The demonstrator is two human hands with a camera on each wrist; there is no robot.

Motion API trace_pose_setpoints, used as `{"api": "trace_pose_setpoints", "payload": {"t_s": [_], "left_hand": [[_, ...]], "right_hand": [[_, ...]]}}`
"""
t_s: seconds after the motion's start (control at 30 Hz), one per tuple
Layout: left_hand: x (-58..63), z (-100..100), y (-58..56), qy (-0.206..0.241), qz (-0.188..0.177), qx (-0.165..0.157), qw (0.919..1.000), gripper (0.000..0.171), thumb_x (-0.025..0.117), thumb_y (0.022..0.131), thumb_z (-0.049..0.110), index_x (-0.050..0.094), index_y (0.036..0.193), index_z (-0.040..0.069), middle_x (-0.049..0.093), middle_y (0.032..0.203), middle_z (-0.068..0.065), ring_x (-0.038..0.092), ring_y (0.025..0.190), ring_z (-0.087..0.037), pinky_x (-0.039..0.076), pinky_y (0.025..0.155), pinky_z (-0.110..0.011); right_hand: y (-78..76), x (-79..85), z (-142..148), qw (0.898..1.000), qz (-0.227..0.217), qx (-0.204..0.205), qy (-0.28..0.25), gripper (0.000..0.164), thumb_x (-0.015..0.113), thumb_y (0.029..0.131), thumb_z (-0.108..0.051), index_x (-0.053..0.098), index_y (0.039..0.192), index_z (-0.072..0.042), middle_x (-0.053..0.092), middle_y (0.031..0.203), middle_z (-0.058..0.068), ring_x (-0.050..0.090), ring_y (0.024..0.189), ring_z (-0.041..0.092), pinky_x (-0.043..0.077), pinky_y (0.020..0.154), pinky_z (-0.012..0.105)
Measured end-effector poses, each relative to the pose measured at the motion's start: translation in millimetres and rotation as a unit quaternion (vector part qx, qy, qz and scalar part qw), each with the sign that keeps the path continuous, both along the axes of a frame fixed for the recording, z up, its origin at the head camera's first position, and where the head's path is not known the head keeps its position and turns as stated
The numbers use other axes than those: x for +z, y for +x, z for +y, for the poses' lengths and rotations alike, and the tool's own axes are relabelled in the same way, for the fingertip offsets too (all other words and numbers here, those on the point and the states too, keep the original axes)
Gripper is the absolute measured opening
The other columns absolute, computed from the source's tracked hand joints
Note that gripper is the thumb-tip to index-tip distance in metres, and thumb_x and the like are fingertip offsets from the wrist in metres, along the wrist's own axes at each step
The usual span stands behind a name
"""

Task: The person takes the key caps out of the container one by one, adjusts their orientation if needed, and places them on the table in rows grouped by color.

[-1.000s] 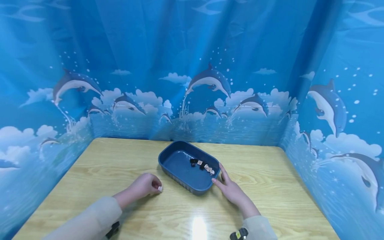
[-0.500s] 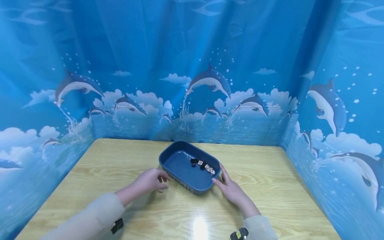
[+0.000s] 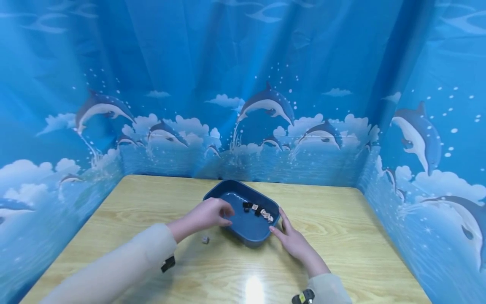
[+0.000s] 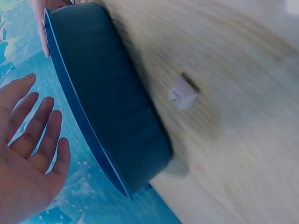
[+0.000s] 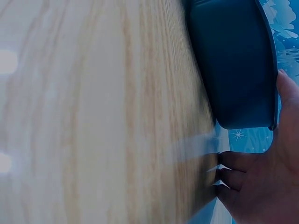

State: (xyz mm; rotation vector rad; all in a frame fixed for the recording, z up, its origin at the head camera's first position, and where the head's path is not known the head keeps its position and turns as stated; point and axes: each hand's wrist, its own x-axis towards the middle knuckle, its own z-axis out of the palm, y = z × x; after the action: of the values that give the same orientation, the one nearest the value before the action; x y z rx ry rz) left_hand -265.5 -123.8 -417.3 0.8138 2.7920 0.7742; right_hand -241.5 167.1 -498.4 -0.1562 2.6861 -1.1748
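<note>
Small whitish block [image 3: 205, 240], cube-shaped, sits on the pale wood-grain worktop [image 3: 322, 219], just beside the near side of a deep, dark blue rectangular tub [image 3: 252, 243] with rounded corners. One face of the block carries a dark mark, too blurred to read. At about the same depth, the right hand [image 3: 294, 242] touches the tub's right end, thumb at the rim and the other fingers stretched out, unclenched. The left hand [image 3: 210, 212] is raised above the tub's near left rim, released, its fingers loosely bent. Farther in, small black and white pieces [image 3: 255, 207] lie in an uneven line on the tub's floor, toward its right end. Behind the worktop hangs a bright blue curtain [image 3: 243, 42] printed with leaping dolphins and white clouds.
</note>
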Motion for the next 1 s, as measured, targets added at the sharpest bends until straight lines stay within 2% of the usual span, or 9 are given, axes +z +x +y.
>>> {"api": "trace_pose_setpoints", "payload": {"t_s": [0.3,0.47,0.67,0.8,0.9,1.0], "left_hand": [[7.1,32.0,-15.5,-0.06,0.034,-0.078,0.9945,0.021,0.079,0.084,0.02,0.074,0.104,0.017,0.069,0.093,0.008,0.061,0.081,-0.004,0.051,0.07,-0.021],[10.2,48.7,-24.2,-0.112,0.049,-0.132,0.9838,0.026,0.078,0.084,0.022,0.073,0.109,0.017,0.07,0.096,0.005,0.061,0.082,-0.003,0.05,0.071,-0.019],[9.9,65.3,-34.1,-0.175,0.053,-0.211,0.9603,0.03,0.077,0.085,0.023,0.072,0.115,0.019,0.069,0.098,0.008,0.06,0.084,-0.003,0.049,0.072,-0.019],[10.7,75.0,-40.6,-0.227,0.077,-0.253,0.9371,0.032,0.077,0.085,0.027,0.071,0.116,0.021,0.068,0.1,0.01,0.06,0.086,-0.001,0.05,0.075,-0.019],[10.5,82.5,-47.3,-0.266,0.095,-0.273,0.9195,0.032,0.077,0.085,0.029,0.071,0.116,0.022,0.069,0.103,0.009,0.06,0.087,0.0,0.05,0.077,-0.019],[8.4,90.1,-54.2,-0.289,0.098,-0.283,0.9091,0.034,0.077,0.086,0.029,0.07,0.118,0.021,0.069,0.105,0.008,0.06,0.089,-0.001,0.05,0.078,-0.02]], "right_hand": [[0.3,-2.4,-0.7,1.0,0.006,0.001,0.004,0.079,0.046,0.096,-0.059,0.001,0.157,-0.035,0.028,0.152,0.024,0.035,0.128,0.057,0.025,0.101,0.072],[0.7,-0.7,-1.2,1.0,0.001,-0.002,0.003,0.079,0.046,0.096,-0.059,0.001,0.157,-0.035,0.029,0.151,0.024,0.035,0.129,0.056,0.025,0.101,0.073],[0.8,-0.3,-0.9,1.0,0.002,-0.003,0.003,0.079,0.046,0.096,-0.06,0.001,0.156,-0.036,0.031,0.151,0.025,0.036,0.128,0.056,0.026,0.1,0.073],[0.1,-1.0,-0.5,1.0,0.002,0.0,0.003,0.081,0.046,0.095,-0.063,0.002,0.157,-0.035,0.031,0.151,0.024,0.037,0.128,0.055,0.027,0.1,0.072],[-0.5,-1.1,-1.1,1.0,-0.004,-0.002,-0.002,0.081,0.046,0.094,-0.064,0.002,0.156,-0.037,0.031,0.151,0.024,0.036,0.129,0.054,0.026,0.102,0.071],[-0.4,-0.9,-1.1,1.0,-0.007,-0.005,-0.004,0.079,0.046,0.095,-0.062,0.001,0.156,-0.039,0.03,0.152,0.024,0.035,0.131,0.053,0.026,0.103,0.07]]}}
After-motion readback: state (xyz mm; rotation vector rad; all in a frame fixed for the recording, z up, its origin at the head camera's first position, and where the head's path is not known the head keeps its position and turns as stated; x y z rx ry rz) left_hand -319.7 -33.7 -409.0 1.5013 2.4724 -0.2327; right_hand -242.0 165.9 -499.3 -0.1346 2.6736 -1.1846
